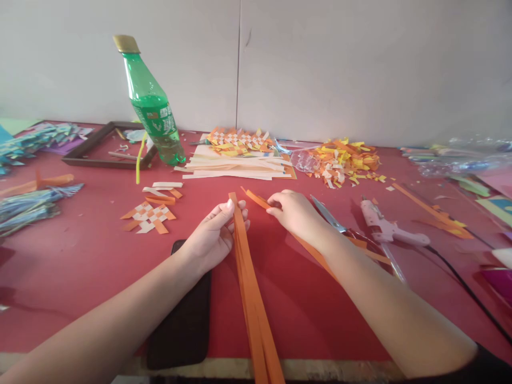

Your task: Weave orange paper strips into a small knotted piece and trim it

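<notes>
My left hand (214,234) pinches the far ends of a bundle of long orange paper strips (250,288) that runs from the table's middle back over the front edge. My right hand (294,212) is closed on a single orange strip (258,199) that slants under my right forearm. Both hands rest on the red table (100,256). A black phone (182,320) lies under my left wrist. Scissors (332,217) and a pale pink glue gun (386,226) lie just right of my right hand.
A small orange-and-white woven piece (149,217) lies left of my hands. Further back are a green plastic bottle (154,106), a dark wooden frame (102,146), cream paper strips (236,165), a heap of yellow and orange scraps (346,160). Blue paper pieces (28,205) sit at left.
</notes>
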Demonstrator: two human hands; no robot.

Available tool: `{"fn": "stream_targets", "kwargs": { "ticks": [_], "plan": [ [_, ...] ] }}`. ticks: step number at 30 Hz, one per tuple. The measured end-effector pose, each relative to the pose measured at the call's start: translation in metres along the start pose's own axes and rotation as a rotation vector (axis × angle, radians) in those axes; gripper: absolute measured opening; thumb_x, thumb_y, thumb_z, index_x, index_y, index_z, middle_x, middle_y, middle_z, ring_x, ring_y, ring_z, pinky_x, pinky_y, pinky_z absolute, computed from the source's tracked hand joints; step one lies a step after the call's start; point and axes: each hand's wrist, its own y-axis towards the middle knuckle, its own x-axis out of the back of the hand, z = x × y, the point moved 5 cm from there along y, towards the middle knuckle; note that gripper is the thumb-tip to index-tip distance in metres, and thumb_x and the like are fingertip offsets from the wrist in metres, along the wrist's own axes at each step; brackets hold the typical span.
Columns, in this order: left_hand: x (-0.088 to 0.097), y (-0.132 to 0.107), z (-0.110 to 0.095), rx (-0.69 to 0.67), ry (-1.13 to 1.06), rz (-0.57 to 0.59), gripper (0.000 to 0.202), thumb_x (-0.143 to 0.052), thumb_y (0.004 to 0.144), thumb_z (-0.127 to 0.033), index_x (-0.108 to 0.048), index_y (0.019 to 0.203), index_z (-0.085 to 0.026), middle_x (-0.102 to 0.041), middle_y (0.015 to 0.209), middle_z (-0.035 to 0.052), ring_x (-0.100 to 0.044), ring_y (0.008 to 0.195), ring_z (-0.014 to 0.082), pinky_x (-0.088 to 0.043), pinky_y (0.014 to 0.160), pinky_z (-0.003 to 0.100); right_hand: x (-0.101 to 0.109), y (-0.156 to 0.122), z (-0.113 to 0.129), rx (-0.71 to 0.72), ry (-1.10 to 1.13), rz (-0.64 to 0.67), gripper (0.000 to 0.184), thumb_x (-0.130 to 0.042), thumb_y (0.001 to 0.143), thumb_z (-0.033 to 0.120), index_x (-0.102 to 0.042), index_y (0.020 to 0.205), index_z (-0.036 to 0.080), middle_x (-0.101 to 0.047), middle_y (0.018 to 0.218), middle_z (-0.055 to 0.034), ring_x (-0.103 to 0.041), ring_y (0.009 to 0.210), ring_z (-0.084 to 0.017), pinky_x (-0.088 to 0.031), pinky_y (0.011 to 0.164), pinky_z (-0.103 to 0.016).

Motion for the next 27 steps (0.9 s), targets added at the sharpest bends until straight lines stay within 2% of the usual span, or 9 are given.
{"fn": "stream_targets", "kwargs": {
  "ticks": [4,7,12,18,20,23,25,27],
  "plan": [
    [0.001,0.001,0.000,-0.009,-0.010,0.016,0.008,-0.065,0.090,-0.018,-0.067,0.082,-0.015,-0.073,0.088,-0.0003,-0.069,0.075,0.0106,-0.058,0.075,0.027,0.000,0.000,-0.003,-0.072,0.014,0.059,0.011,-0.067,0.086,0.027,-0.067,0.093,0.018,-0.073,0.091,-0.0046,-0.067,0.081,-0.018,-0.042,0.066,-0.027],
    [0.002,0.002,0.000,-0.013,-0.013,0.018,0.008,-0.064,0.090,-0.018,-0.067,0.084,-0.015,-0.073,0.088,-0.0003,-0.069,0.074,0.0105,-0.059,0.075,0.027,-0.001,0.001,-0.004,-0.084,0.016,0.089,0.008,-0.067,0.086,0.027,-0.066,0.086,0.019,-0.073,0.090,-0.0030,-0.067,0.080,-0.018,-0.041,0.066,-0.026],
    [0.002,0.002,0.001,-0.012,0.001,0.033,0.010,-0.066,0.090,-0.021,-0.067,0.084,-0.014,-0.072,0.087,0.0010,-0.069,0.075,0.0111,-0.059,0.074,0.027,0.009,-0.005,0.004,-0.083,0.004,0.070,0.006,-0.065,0.086,0.026,-0.068,0.085,0.021,-0.074,0.099,-0.0045,-0.067,0.091,-0.021,-0.041,0.070,-0.028],
    [0.001,0.002,0.001,-0.012,-0.014,0.040,0.006,-0.066,0.089,-0.019,-0.067,0.085,-0.015,-0.073,0.088,0.0003,-0.070,0.076,0.0113,-0.060,0.074,0.027,0.018,-0.010,0.010,-0.084,0.030,0.050,0.010,-0.063,0.087,0.024,-0.071,0.081,0.022,-0.074,0.084,-0.0039,-0.066,0.078,-0.021,-0.040,0.065,-0.030],
    [0.002,0.002,0.001,-0.013,-0.015,0.021,0.005,-0.065,0.089,-0.018,-0.067,0.086,-0.015,-0.074,0.089,0.0006,-0.071,0.076,0.0115,-0.060,0.074,0.027,0.018,-0.007,0.007,-0.058,0.163,-0.004,0.009,-0.065,0.085,0.026,-0.071,0.081,0.021,-0.074,0.085,-0.0038,-0.065,0.079,-0.021,-0.041,0.068,-0.030],
    [0.004,0.002,0.000,-0.027,-0.015,-0.015,0.005,-0.067,0.089,-0.018,-0.065,0.085,-0.015,-0.075,0.089,0.0008,-0.071,0.074,0.0107,-0.059,0.073,0.025,0.015,-0.003,0.005,0.047,0.638,-0.054,0.015,-0.072,0.080,0.035,-0.071,0.081,0.020,-0.072,0.087,-0.0024,-0.064,0.082,-0.019,-0.044,0.076,-0.031],
    [0.004,0.003,0.000,-0.040,-0.004,-0.008,0.008,-0.071,0.085,-0.020,-0.064,0.084,-0.015,-0.075,0.087,0.0008,-0.070,0.071,0.0100,-0.058,0.068,0.022,0.009,-0.003,0.009,0.104,1.003,0.038,0.023,-0.078,0.073,0.040,-0.070,0.083,0.020,-0.070,0.086,-0.0002,-0.062,0.080,-0.015,-0.045,0.075,-0.029],
    [0.004,0.004,0.000,-0.058,0.012,0.015,0.015,-0.076,0.081,-0.023,-0.063,0.081,-0.016,-0.074,0.083,0.0001,-0.069,0.068,0.0096,-0.057,0.065,0.020,0.002,-0.007,0.017,0.083,1.258,0.182,0.031,-0.085,0.064,0.039,-0.069,0.081,0.020,-0.066,0.080,0.0021,-0.058,0.072,-0.011,-0.043,0.067,-0.026]
  ]
}}
